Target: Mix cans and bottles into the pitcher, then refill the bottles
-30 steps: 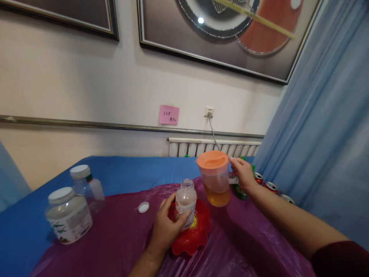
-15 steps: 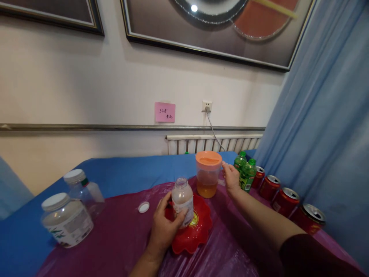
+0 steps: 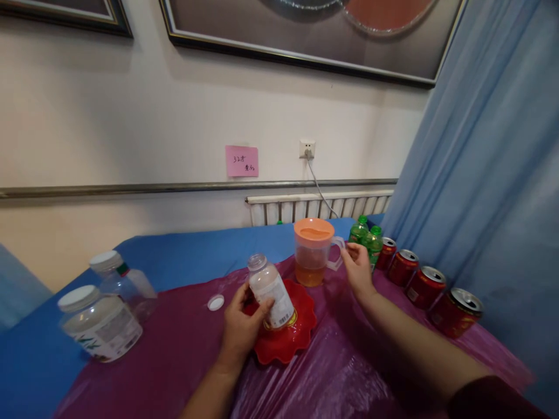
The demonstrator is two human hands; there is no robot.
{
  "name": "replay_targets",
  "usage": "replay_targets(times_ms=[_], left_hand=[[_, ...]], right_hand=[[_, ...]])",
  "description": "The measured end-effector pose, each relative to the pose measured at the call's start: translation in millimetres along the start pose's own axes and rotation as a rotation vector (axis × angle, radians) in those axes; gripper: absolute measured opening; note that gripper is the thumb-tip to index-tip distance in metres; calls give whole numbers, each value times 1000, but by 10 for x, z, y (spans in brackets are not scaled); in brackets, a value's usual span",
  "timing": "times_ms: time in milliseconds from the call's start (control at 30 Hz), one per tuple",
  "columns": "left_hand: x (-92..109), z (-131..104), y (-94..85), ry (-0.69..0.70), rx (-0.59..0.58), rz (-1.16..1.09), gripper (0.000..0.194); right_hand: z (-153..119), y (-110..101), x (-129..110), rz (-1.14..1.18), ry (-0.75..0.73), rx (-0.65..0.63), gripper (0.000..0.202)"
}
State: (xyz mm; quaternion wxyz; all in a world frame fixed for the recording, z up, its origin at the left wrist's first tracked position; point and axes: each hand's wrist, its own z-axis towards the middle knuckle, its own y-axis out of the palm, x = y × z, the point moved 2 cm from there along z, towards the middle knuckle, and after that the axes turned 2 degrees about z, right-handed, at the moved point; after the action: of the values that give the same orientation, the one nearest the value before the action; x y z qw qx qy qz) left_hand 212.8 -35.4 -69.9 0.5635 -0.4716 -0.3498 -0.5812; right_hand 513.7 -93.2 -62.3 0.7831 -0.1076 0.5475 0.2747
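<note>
My left hand (image 3: 245,317) is wrapped around a clear jar with a white label (image 3: 271,294). The jar has no lid on it and tilts to the left above a red, scallop-edged dish (image 3: 301,329). To the right of the dish stands a clear plastic pitcher (image 3: 311,262) with an orange lid and amber liquid in its lower part. My right hand (image 3: 358,269) is just beside the pitcher's handle (image 3: 337,255), fingers loosely bent and holding nothing I can see. A small white cap (image 3: 215,302) lies left of the jar.
Two capped clear jars, a wide one (image 3: 99,326) and a narrower one (image 3: 126,285), stand at the left. Green bottles (image 3: 374,243) and several red cans (image 3: 425,286) line the right side by a blue curtain (image 3: 493,174). Purple plastic sheeting (image 3: 174,355) covers part of the blue tabletop (image 3: 187,256).
My right hand has come away from the pitcher's handle, which now shows. The jar in my left hand has tipped from nearly upright to leaning left. The camera view has shifted slightly.
</note>
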Motion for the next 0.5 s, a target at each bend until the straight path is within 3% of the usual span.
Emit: replay_targets(times_ms=[133,233,367,433,500], left_hand=[[3,-68,-23,85,31,94,70],[17,-152,-79,201,91,203,71],[78,-237,-183,343,183,230,68],[132,-266,-231,405,220,237,67],[179,-290,-268,446,245,262,66]], right_hand=[[-422,-144,-173,12,-80,-88,37],[-687,-60,-324,-4,-140,-345,22],[-820,490,-452,-82,-171,-851,15],[-849,900,-492,-74,-134,-1003,15],[-897,1320,-537,-51,-94,-1070,20]])
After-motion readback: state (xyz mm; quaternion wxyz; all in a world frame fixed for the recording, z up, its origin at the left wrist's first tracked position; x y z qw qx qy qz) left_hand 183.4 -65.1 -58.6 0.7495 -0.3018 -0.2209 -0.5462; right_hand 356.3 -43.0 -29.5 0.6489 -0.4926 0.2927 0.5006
